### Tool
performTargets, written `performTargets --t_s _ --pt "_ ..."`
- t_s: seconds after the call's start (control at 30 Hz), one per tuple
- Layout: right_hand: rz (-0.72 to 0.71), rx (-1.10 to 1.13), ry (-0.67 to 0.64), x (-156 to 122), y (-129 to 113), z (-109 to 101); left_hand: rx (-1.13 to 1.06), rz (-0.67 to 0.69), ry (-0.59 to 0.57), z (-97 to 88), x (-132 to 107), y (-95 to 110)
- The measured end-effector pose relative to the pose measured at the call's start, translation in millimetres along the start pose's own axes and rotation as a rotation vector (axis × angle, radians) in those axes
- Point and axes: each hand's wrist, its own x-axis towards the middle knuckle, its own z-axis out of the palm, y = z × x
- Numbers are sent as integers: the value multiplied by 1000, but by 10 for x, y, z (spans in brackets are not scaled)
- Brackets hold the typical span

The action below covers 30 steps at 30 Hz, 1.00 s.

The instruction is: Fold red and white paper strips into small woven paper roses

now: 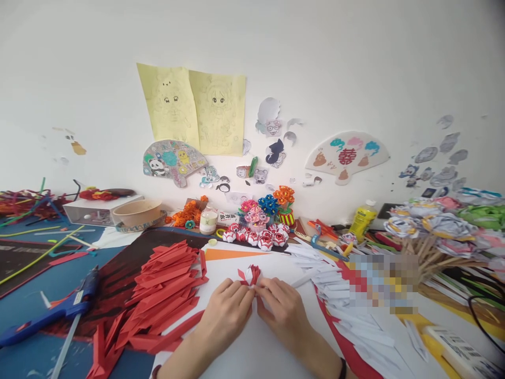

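Observation:
Both my hands meet at the middle of the table on a white sheet. My left hand and my right hand pinch a small red and white folded paper piece between their fingertips. The fingers of both hands are closed on it. A heap of folded red paper strips lies just left of my left hand. Folded white paper strips lie to the right of my right hand.
A blue glue gun lies at the left on a blue mat. Finished red and white paper flowers stand behind the hands, with a bowl, a small bottle and paper bouquets further back. Drawings hang on the wall.

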Motion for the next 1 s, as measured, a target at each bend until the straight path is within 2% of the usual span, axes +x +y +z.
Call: performTargets --t_s 0.2,0.5,0.8,1.0 --pt "-5 87 -43 2 4 24 62 88 -72 22 -20 -39" --pt "-73 57 -186 -79 62 43 82 176 -145 47 -41 -58" --pt "-111 43 -136 -58 58 16 52 178 -118 27 -16 -8" --pt "-96 79 -128 -69 64 20 -3 134 -120 71 -37 2"
